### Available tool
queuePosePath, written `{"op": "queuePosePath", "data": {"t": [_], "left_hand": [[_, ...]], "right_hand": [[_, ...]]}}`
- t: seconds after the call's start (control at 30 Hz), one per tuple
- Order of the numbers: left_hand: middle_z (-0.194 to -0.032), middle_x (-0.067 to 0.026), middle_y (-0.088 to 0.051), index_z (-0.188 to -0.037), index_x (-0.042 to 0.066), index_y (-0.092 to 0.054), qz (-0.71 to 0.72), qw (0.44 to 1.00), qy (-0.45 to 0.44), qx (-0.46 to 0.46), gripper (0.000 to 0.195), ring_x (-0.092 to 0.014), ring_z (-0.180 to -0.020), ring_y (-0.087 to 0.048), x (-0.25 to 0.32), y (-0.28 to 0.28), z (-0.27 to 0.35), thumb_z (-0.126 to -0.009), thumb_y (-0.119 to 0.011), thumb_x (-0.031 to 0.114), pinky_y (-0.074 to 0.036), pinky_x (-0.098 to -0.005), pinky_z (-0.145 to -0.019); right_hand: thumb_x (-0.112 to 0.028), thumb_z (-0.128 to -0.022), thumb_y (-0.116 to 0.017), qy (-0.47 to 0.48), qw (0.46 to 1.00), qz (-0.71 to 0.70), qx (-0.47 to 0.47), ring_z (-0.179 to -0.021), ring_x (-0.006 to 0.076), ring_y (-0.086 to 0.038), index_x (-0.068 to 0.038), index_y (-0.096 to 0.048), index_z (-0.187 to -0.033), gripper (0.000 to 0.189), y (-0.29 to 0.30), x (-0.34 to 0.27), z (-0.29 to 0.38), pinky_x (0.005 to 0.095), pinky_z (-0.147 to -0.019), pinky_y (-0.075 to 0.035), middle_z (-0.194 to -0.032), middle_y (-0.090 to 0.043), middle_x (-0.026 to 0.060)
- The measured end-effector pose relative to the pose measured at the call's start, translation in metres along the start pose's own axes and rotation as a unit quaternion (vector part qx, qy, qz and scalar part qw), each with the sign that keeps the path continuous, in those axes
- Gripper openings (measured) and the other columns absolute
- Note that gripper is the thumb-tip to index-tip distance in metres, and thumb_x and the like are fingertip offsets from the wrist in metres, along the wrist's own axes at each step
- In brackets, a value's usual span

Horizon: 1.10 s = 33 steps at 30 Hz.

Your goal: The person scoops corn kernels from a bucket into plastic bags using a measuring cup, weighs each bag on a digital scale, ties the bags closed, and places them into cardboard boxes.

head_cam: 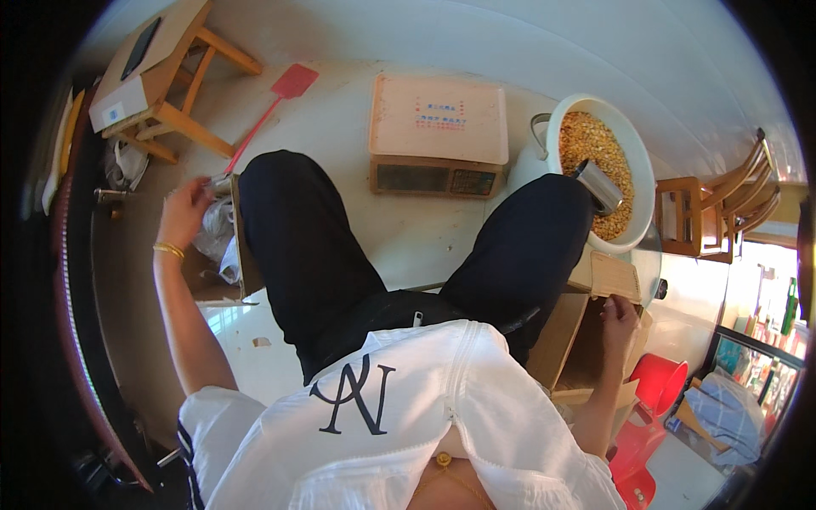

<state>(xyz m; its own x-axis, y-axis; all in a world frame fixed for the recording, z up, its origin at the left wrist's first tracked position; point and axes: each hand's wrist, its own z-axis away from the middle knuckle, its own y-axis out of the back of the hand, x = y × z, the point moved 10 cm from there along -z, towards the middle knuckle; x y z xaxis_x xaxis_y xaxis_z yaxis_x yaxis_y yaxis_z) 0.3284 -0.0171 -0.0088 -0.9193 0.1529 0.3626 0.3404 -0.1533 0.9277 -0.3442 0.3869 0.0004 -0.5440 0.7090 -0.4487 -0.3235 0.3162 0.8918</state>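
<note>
At the left, my left hand is over a cardboard box that holds clear plastic bags; its fingers are bent near the box's top edge, and what they touch is not plain. On the right, my right hand is beside an open cardboard box, its bent fingers at the lower edge of a raised cardboard flap; whether it grips the flap is unclear. A white bucket of yellow maize kernels stands beyond my right knee, with a metal cup lying on the kernels.
A flat-topped electronic scale sits on the floor ahead. Far left are a red fly swatter and a wooden stool bearing cardboard and a dark flat object. Wooden chairs and red plastic items stand at the right.
</note>
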Motion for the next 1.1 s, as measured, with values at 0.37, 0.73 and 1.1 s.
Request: {"op": "queuePosePath", "data": {"t": [0.37,0.73,1.1], "left_hand": [[-0.111,-0.0237,-0.055,-0.117,0.009,-0.051,-0.063,0.977,0.191,0.067,0.044,-0.041,-0.103,-0.053,-0.095,-0.1,0.077,-0.077,-0.065,0.018,-0.044,-0.0454,-0.088],[-0.1,-0.0262,-0.058,-0.111,0.006,-0.053,-0.054,0.992,0.11,0.038,0.036,-0.043,-0.095,-0.056,-0.123,-0.119,0.045,-0.078,-0.061,0.017,-0.046,-0.0463,-0.081],[-0.116,-0.0165,-0.057,-0.12,-0.002,-0.049,0.715,0.642,0.261,0.09,0.042,-0.029,-0.107,-0.055,-0.14,-0.086,0.124,-0.09,-0.048,0.027,-0.045,-0.0388,-0.093]], "right_hand": [[-0.019,-0.088,-0.058,0.038,0.996,0.001,0.079,-0.065,0.0134,-0.06,-0.004,-0.065,-0.097,0.019,0.023,-0.075,-0.039,0.0275,-0.063,-0.048,-0.072,-0.063,0.0089],[-0.014,-0.087,-0.057,0.073,0.991,-0.005,0.116,-0.065,0.0159,-0.062,-0.004,-0.064,-0.097,0.016,0.028,-0.079,-0.043,0.0286,-0.062,-0.049,-0.072,-0.064,0.0105],[-0.015,-0.085,-0.06,0.079,0.991,0.015,0.103,-0.064,0.0221,-0.061,-0.003,-0.066,-0.093,0.016,0.014,-0.079,-0.053,0.0316,-0.063,-0.047,-0.073,-0.063,0.016]]}}
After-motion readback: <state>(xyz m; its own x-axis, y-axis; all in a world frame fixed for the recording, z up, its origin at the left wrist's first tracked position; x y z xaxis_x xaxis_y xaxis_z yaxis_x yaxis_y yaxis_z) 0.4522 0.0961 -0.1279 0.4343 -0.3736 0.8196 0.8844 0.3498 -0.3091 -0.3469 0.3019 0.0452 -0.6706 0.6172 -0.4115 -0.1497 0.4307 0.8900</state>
